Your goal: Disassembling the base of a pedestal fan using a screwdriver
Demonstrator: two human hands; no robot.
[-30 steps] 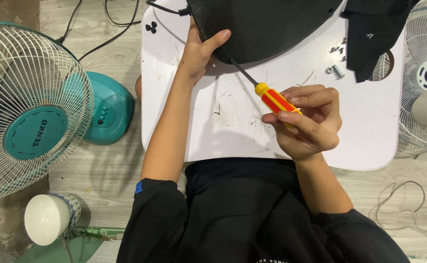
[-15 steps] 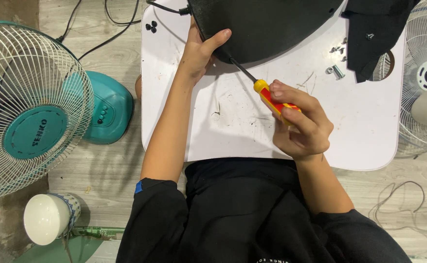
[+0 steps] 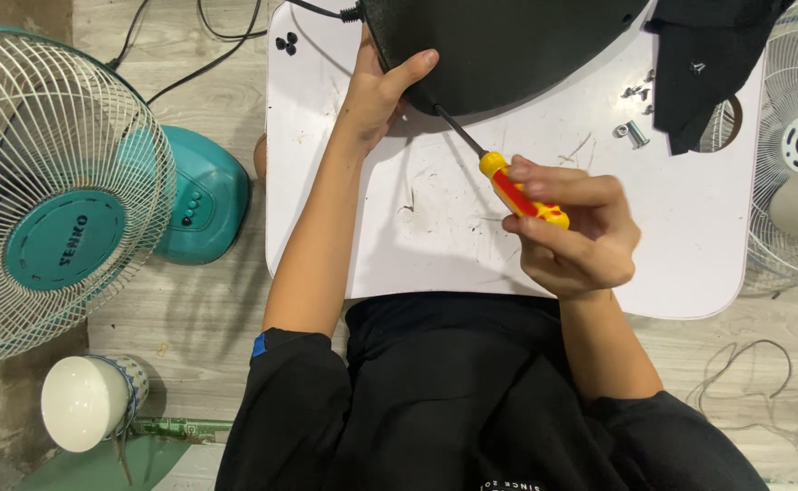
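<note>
This looked like a small fan-repair corner set up on a floor of pale wood-look planks. A low white table (image 3: 690, 264) held loose screws (image 3: 635, 135), and fans stood around it: a teal fan (image 3: 71, 182) at one side, another wire grille (image 3: 794, 145) opposite, cords trailing.

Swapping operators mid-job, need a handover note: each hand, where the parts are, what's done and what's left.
Left hand: grips the rim of the black round base on the white table.
Right hand: holds the red-and-yellow screwdriver, tip at the base's edge beside the left thumb.
Loose screws lie on the table to the right, near a black part.
Done: some screws appear to be out.
Left: the screw under the tip, hidden; others cannot be told.
</note>
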